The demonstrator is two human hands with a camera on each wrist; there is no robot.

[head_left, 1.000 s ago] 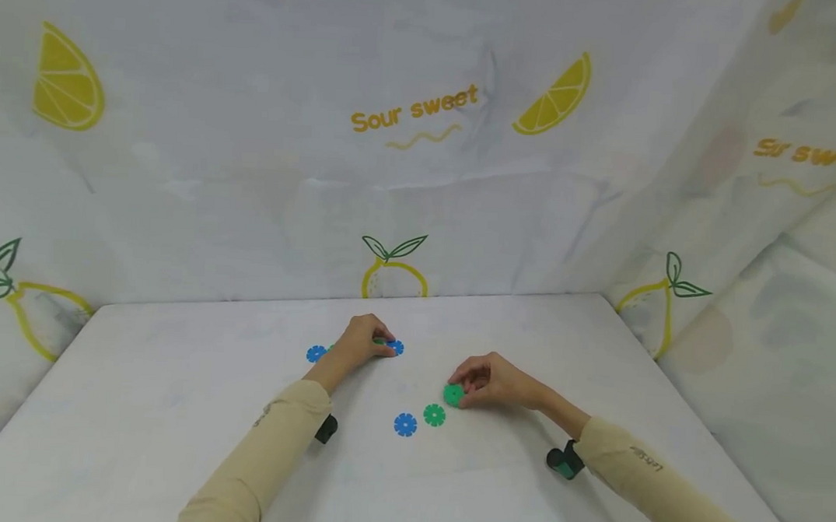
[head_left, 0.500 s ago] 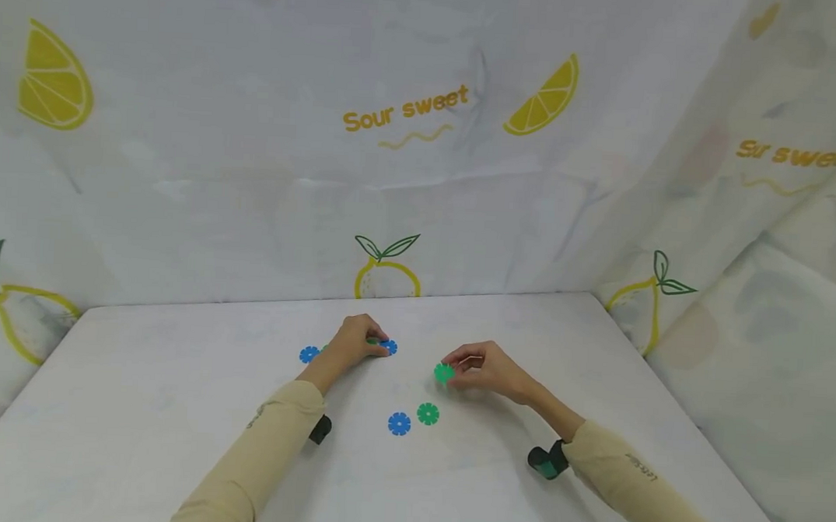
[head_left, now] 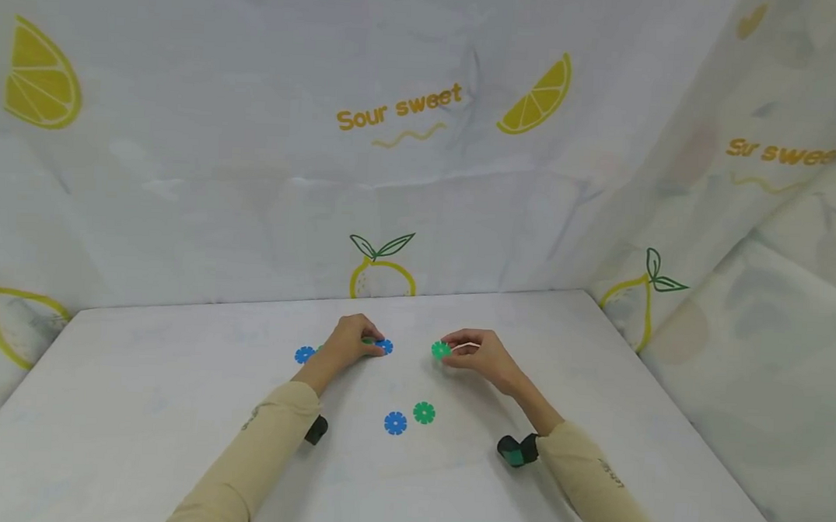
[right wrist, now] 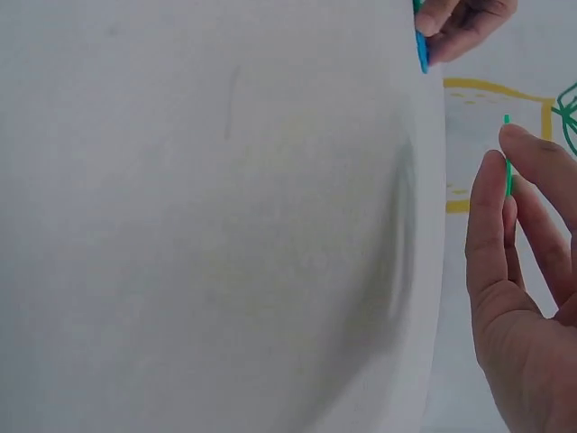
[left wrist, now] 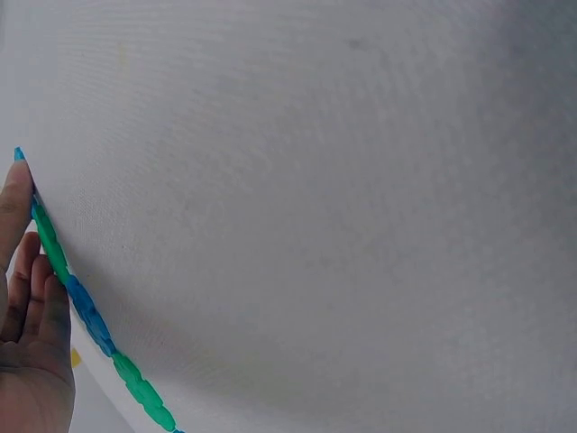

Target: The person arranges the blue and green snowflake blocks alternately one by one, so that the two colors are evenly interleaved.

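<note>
- dragging a wrist low could scatter the loose blue notched disc [head_left: 395, 423] and loose green notched disc [head_left: 424, 413], nearest you on the white table [head_left: 450, 496].
- the outer blue notched disc [head_left: 305, 355] lies by your left wrist; a careless turn might knock the seemingly joined row of discs [left wrist: 90, 316].
- your right hand [head_left: 482, 357] pinches a raised green notched disc [head_left: 441, 350]; so slim a hold may let it twist.
- your left hand [head_left: 349, 342] pinches the row near its inner blue notched disc [head_left: 385, 347]; a slack grip could let it buckle if pushed.
</note>
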